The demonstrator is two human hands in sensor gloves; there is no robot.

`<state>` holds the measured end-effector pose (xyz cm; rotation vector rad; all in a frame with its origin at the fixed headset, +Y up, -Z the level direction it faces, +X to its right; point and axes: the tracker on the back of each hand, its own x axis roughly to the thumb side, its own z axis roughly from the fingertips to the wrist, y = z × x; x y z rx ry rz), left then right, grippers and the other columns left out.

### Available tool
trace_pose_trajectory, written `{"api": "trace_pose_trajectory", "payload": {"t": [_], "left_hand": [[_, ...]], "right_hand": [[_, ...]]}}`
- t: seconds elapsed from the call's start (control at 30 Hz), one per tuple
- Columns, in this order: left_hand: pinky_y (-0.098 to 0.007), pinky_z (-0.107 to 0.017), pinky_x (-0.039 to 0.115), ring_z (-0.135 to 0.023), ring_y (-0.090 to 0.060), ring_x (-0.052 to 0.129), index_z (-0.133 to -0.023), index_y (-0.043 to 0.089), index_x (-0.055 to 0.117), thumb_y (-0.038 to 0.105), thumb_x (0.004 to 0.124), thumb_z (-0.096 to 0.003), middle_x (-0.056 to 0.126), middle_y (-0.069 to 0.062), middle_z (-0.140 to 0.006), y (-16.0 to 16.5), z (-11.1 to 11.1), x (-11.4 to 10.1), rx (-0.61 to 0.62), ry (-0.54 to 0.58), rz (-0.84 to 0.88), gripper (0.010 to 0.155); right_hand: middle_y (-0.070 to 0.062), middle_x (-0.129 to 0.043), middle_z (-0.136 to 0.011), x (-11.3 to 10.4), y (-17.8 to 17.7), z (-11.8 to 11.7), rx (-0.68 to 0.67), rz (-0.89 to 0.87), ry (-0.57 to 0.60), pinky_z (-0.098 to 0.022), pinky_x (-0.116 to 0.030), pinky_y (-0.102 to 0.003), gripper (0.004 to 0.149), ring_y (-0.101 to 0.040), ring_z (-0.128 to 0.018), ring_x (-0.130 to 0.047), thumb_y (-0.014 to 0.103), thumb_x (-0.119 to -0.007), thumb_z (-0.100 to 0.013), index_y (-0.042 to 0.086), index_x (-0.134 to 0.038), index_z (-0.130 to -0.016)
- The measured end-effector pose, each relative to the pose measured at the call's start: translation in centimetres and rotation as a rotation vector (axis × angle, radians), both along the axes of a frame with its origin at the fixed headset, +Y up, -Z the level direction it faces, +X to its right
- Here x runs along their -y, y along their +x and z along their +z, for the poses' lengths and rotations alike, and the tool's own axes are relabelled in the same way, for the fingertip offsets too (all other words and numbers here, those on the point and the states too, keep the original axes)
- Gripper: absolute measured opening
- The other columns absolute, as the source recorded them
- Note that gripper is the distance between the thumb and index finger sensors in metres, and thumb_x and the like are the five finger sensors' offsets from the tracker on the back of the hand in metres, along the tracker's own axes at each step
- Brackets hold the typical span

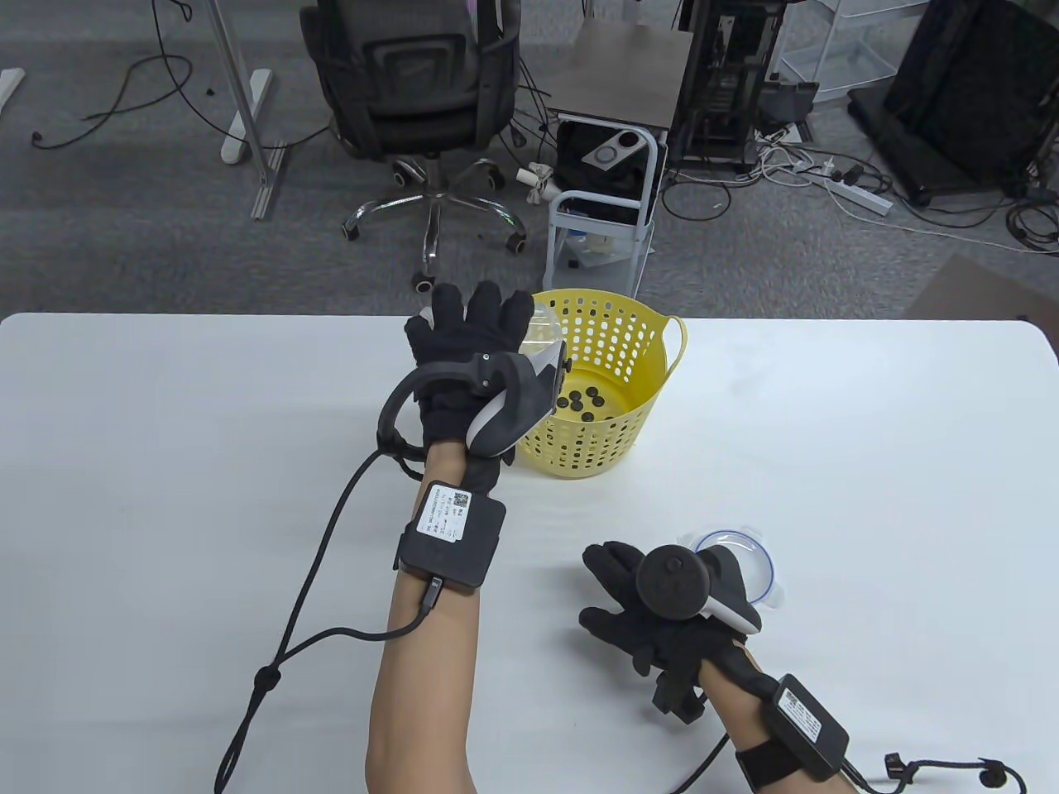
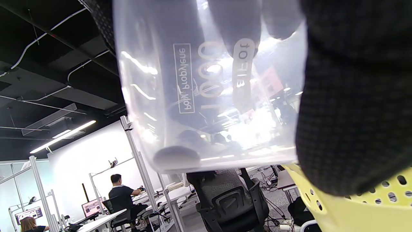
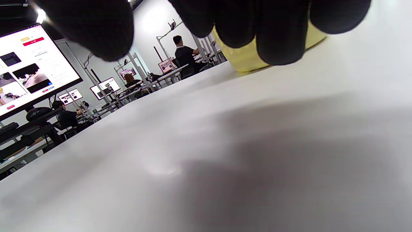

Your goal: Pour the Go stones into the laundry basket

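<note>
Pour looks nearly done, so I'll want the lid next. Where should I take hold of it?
The lid lies flat on the table, just right of the right hand. It is a thin round disc with small tabs around its rim. Probably best to come down from above and pinch the rim at a tab on the far, uncovered side, since flat on the table there's no side wall to grip.

Clear plastic tub (image 2: 209,96) fills the upper middle of the frame, gloved fingers (image 2: 351,96) wrapped round its right side. One dark stone (image 2: 176,156) sits at its lower left edge. Yellow basket (image 2: 354,209) rim shows in the lower right corner.
</note>
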<state>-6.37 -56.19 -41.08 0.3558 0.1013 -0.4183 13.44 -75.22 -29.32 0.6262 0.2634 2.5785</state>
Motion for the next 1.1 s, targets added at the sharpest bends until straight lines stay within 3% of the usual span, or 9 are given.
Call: {"api": "trace_pose_trajectory", "payload": {"t": [0.6, 0.67, 1.1], "left_hand": [[-0.054, -0.074, 0.068, -0.113, -0.021, 0.062, -0.103, 0.061, 0.041, 0.052, 0.124, -0.0077, 0.054, 0.027, -0.120, 0.50, 0.02, 0.57, 0.009, 0.029, -0.087, 0.127], [-0.053, -0.075, 0.068, -0.113, -0.020, 0.062, -0.102, 0.062, 0.040, 0.053, 0.124, -0.0074, 0.054, 0.028, -0.120, 0.73, 0.09, 0.74, 0.007, 0.017, -0.157, 0.127], [-0.053, -0.074, 0.069, -0.113, -0.021, 0.063, -0.103, 0.060, 0.040, 0.054, 0.124, -0.0074, 0.054, 0.027, -0.120, 0.74, -0.03, 0.57, 0.018, 0.010, -0.084, 0.127]], "right_hand": [[-0.024, -0.059, -0.109, 0.01, -0.02, 0.01, 0.000, 0.004, -0.003, -0.063, -0.060, -0.071, 0.078, -0.056, -0.087, -0.077, 0.054, -0.085, -0.044, 0.012, -0.057, -0.104], [-0.024, -0.059, -0.108, 0.00, -0.03, 0.01, 0.001, 0.004, -0.002, -0.063, -0.060, -0.071, 0.078, -0.057, -0.087, -0.076, 0.054, -0.085, -0.044, 0.012, -0.057, -0.104], [-0.024, -0.058, -0.109, -0.02, 0.02, -0.01, 0.001, 0.007, -0.007, -0.063, -0.060, -0.071, 0.078, -0.057, -0.087, -0.077, 0.054, -0.085, -0.044, 0.013, -0.057, -0.104]]}}
